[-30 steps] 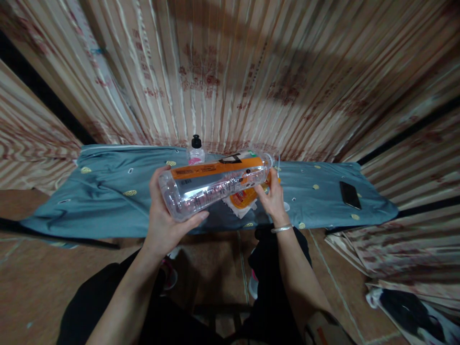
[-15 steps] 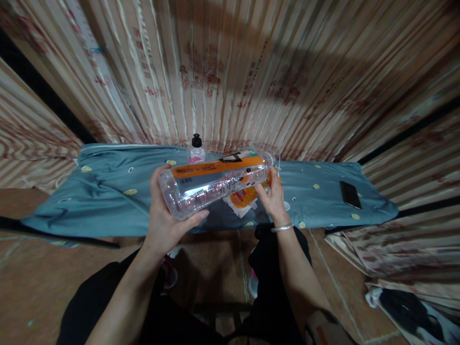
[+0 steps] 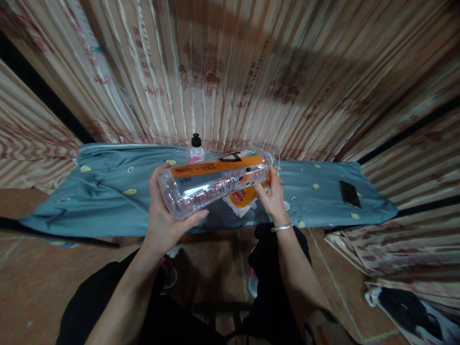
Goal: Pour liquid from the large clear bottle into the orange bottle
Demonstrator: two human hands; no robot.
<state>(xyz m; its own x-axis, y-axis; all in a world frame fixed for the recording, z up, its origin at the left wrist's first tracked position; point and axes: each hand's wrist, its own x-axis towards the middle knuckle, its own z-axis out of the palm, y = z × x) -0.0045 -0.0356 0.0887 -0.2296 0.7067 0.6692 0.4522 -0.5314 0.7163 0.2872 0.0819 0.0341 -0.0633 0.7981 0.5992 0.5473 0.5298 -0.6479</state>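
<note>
Partly hidden orange container [image 3: 243, 197], clear bottle [image 3: 212, 183] across

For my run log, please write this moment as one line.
left hand: grips base of clear bottle | right hand: at bottle's neck | bottle: tilted | phone: on cloth

Looks like somebody's home to me, probably a bedroom corner: floral striped curtains [image 3: 215, 72] hang right behind the narrow table [image 3: 108, 191], which has a patterned blue-green cloth over it, and there's brown tile floor [image 3: 204, 273] underneath. Pretty domestic stuff.
</note>
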